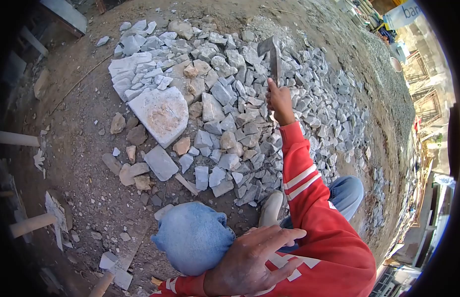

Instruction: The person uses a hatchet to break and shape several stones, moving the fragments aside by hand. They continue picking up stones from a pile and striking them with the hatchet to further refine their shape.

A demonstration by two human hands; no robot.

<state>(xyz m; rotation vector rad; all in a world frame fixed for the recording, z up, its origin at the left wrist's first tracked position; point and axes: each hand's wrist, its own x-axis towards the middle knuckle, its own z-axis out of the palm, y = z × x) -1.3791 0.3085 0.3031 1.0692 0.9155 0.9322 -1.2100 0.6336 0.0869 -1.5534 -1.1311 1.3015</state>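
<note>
My right hand (pixel 281 100) is wrapped around the lower part of a hammer (pixel 275 59), held out over the heap of broken grey stones (pixel 250 99). The hammer's metal head points up and away from me. Close to my body, my left hand (pixel 252 257) is raised beside my denim-covered knee (pixel 193 237), its fingers stretched and apart, holding nothing. Left of the heap lies a large flat stone slab (pixel 163 116) with a pale, dusty, chipped patch on top. A squarish stone block (pixel 161 163) rests just below that slab.
Pale stone pieces (pixel 136 69) are stacked behind the slab. Wooden poles (pixel 34 225) jut in from the left edge. My shoe (pixel 271 209) is at the heap's near side. Gravel (pixel 388 84), a white banner (pixel 402 15) and wooden frames (pixel 428 109) are on the right.
</note>
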